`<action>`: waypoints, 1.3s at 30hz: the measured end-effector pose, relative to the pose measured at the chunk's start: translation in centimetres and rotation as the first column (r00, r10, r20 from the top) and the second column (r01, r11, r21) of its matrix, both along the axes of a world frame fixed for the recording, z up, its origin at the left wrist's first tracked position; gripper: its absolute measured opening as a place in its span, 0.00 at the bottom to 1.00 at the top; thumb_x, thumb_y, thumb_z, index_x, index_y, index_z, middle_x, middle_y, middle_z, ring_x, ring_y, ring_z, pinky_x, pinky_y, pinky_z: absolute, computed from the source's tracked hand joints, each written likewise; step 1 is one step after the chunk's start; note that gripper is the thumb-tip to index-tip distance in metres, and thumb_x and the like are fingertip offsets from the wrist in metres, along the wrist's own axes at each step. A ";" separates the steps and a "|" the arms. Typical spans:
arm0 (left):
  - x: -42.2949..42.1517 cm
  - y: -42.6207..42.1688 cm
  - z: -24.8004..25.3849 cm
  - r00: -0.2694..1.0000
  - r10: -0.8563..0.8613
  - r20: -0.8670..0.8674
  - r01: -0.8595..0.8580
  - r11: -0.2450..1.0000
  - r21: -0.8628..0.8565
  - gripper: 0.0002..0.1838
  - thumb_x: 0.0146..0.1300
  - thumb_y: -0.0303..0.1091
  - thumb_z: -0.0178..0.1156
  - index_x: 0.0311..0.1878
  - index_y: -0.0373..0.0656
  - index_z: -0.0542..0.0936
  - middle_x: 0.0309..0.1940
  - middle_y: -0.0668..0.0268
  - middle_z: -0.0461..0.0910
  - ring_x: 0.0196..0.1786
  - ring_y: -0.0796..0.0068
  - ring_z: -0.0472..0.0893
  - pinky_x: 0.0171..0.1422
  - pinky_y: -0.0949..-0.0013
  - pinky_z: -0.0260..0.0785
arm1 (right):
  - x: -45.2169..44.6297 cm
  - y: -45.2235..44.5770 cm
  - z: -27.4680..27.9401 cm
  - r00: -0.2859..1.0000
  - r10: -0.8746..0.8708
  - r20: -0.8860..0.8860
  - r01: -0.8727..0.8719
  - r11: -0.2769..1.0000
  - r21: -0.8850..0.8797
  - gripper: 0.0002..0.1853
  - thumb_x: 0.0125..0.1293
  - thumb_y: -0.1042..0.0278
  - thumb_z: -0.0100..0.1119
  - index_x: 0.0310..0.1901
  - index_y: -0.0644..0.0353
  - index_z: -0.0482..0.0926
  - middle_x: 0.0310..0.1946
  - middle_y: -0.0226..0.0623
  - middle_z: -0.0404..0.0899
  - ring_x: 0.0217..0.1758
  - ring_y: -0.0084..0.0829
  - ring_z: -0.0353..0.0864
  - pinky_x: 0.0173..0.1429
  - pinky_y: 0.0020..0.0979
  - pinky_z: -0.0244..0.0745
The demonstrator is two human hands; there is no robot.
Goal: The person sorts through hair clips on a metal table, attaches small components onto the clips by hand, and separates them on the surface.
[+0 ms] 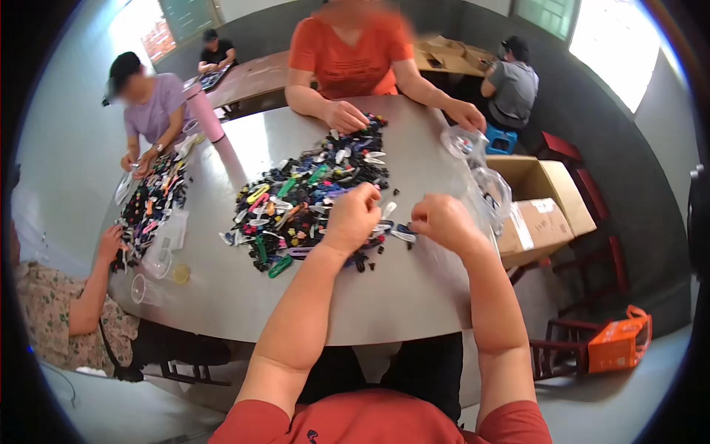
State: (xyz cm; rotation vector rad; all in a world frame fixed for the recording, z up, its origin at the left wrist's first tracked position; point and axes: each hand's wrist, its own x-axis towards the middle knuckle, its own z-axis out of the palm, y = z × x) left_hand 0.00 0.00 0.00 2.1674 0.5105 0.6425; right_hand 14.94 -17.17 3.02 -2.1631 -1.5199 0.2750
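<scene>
A large pile of mixed hair clips [296,203] in black, white, green, pink and other colours lies on the metal table. My left hand [355,218] is over the pile's near right edge, its fingers curled together; what they hold, if anything, is hidden. To its right, my right hand [445,224] has thumb and fingers pinched beside a few dark blue and white snap clips [403,233]. I cannot make out anything in that pinch. A pale clip [388,210] lies between my hands. Green snap clips [281,266] rest along the pile's near edge.
Across the table [399,296], a person in orange [347,59] reaches into the pile. Clear plastic bags [492,194] lie at the right edge, beside a cardboard box [543,222]. On the left, two people sit by another clip pile [151,200], plastic cups [140,288] and a pink bottle [203,115].
</scene>
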 end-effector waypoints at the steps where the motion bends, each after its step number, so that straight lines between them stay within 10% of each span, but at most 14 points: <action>1: -0.1 -0.3 0.5 1.000 0.008 -0.025 -0.004 0.988 0.154 0.06 0.57 0.25 0.61 0.39 0.39 0.78 0.36 0.54 0.83 0.43 0.50 0.83 0.46 0.54 0.76 | -0.5 0.4 -0.7 0.997 0.028 0.069 -0.027 1.000 -0.011 0.12 0.53 0.61 0.72 0.39 0.53 0.87 0.40 0.41 0.82 0.43 0.45 0.83 0.49 0.41 0.79; 19: -0.6 -1.8 2.1 0.994 -0.045 0.098 0.014 0.954 0.300 0.05 0.60 0.29 0.62 0.37 0.39 0.81 0.35 0.54 0.79 0.41 0.50 0.81 0.47 0.53 0.74 | -2.6 2.1 -1.7 0.993 0.034 0.109 -0.041 0.998 0.058 0.06 0.56 0.72 0.67 0.37 0.55 0.84 0.41 0.39 0.77 0.42 0.46 0.83 0.49 0.43 0.79; 25: -7.9 3.7 8.6 0.905 0.369 0.212 -0.426 0.790 0.441 0.15 0.64 0.43 0.67 0.45 0.40 0.85 0.46 0.54 0.82 0.51 0.52 0.81 0.59 0.56 0.72 | -1.1 2.4 -2.2 0.979 0.028 0.204 -0.055 0.990 0.132 0.03 0.61 0.70 0.63 0.35 0.55 0.84 0.42 0.38 0.78 0.47 0.44 0.79 0.55 0.43 0.74; 29: -12.8 10.0 3.4 0.597 0.773 -0.216 -0.686 0.631 0.362 0.40 0.67 0.69 0.52 0.71 0.48 0.74 0.73 0.48 0.64 0.76 0.43 0.61 0.75 0.38 0.54 | -0.3 2.8 -2.9 0.983 -0.072 0.171 0.030 0.971 0.236 0.04 0.63 0.69 0.61 0.37 0.56 0.83 0.42 0.39 0.79 0.51 0.44 0.76 0.59 0.43 0.70; 32: -11.4 11.5 0.5 0.682 0.593 -0.429 -0.524 0.804 0.279 0.46 0.67 0.75 0.45 0.78 0.53 0.64 0.79 0.50 0.53 0.81 0.42 0.50 0.77 0.29 0.44 | -0.8 3.6 -4.2 0.982 -0.100 0.158 0.059 0.967 0.246 0.04 0.64 0.69 0.61 0.39 0.57 0.81 0.42 0.39 0.79 0.53 0.45 0.76 0.60 0.44 0.69; 39: -4.6 5.2 0.6 0.739 0.533 -0.412 -0.312 0.813 0.492 0.35 0.72 0.65 0.48 0.76 0.58 0.67 0.81 0.53 0.52 0.82 0.41 0.48 0.79 0.29 0.40 | -1.0 3.4 -3.7 0.997 -0.042 0.061 0.026 0.967 0.253 0.06 0.66 0.70 0.58 0.40 0.60 0.82 0.44 0.43 0.80 0.52 0.47 0.79 0.58 0.44 0.75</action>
